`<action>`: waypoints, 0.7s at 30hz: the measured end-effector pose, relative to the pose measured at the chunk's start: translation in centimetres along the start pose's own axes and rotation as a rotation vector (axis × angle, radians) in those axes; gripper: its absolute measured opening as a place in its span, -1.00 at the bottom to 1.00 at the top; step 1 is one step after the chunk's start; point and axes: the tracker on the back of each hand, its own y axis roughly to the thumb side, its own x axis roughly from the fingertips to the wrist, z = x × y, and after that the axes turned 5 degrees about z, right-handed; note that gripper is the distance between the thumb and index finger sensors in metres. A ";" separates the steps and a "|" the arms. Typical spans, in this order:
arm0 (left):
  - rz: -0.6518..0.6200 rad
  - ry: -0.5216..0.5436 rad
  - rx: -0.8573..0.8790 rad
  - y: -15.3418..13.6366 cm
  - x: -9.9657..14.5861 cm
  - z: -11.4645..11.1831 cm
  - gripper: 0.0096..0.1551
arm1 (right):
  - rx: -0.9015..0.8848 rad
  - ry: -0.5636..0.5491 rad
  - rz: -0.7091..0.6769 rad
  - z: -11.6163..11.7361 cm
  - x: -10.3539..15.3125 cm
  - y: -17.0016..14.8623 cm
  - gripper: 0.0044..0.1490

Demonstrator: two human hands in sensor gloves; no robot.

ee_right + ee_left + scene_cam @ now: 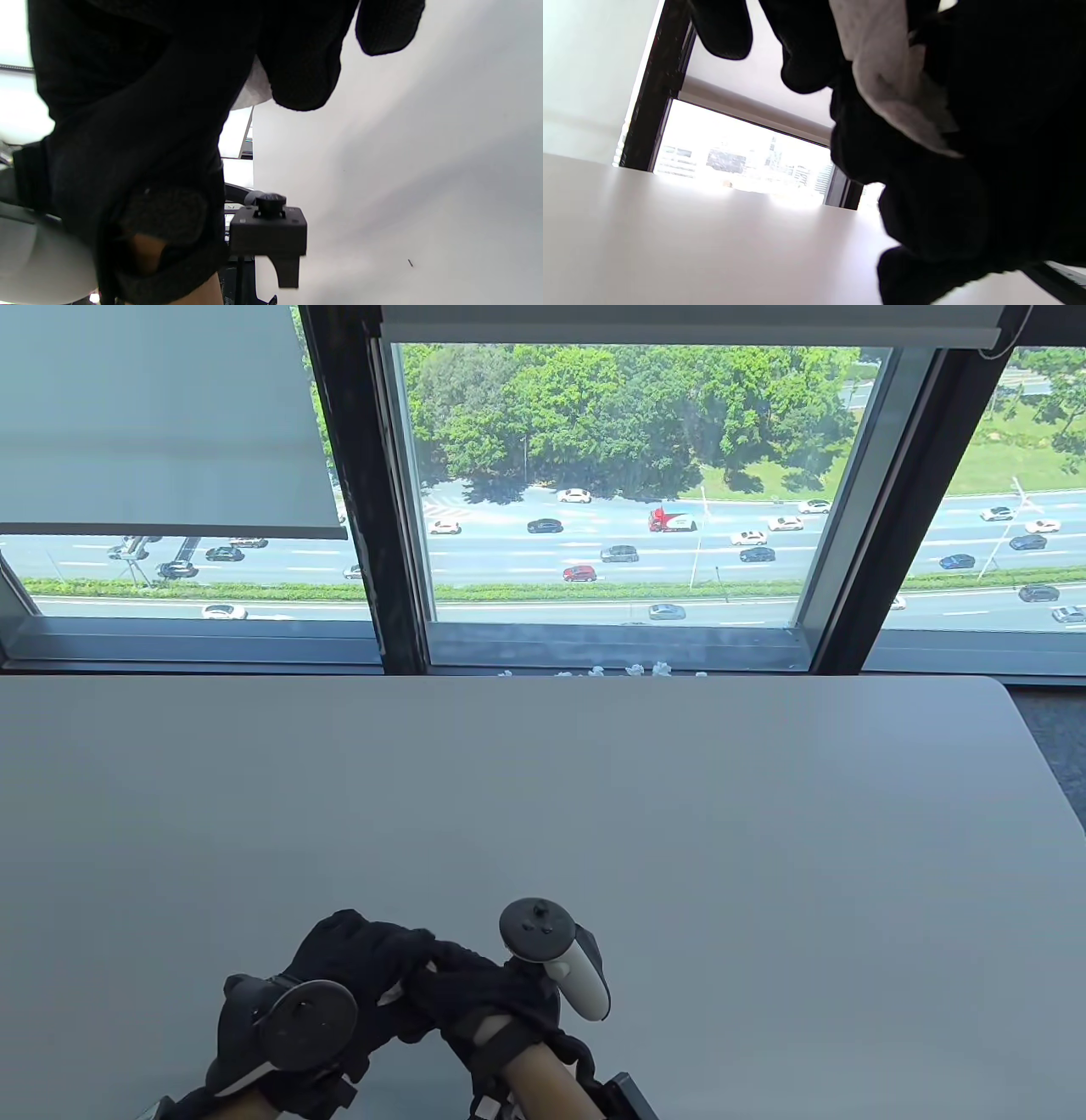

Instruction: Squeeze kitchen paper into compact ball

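Both gloved hands are cupped together near the table's front edge. My left hand [356, 967] and right hand [475, 984] wrap around a white wad of kitchen paper [392, 994]; only a sliver shows between them in the table view. In the left wrist view the crumpled paper [891, 80] sits between the black fingers [806, 55]. In the right wrist view a small white patch of paper [254, 87] shows between the curled fingers [305, 72]. Most of the paper is hidden by the gloves.
The white table [594, 797] stretches ahead to a window. Several small white paper balls [632, 671] lie along the sill behind the table's far edge. The table's right corner [1010, 687] is rounded.
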 end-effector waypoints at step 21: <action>0.083 0.132 -0.262 0.3 0.3 0.3 -0.41 | 0.300 -0.091 -0.005 1.6 0.8 1.8 -0.09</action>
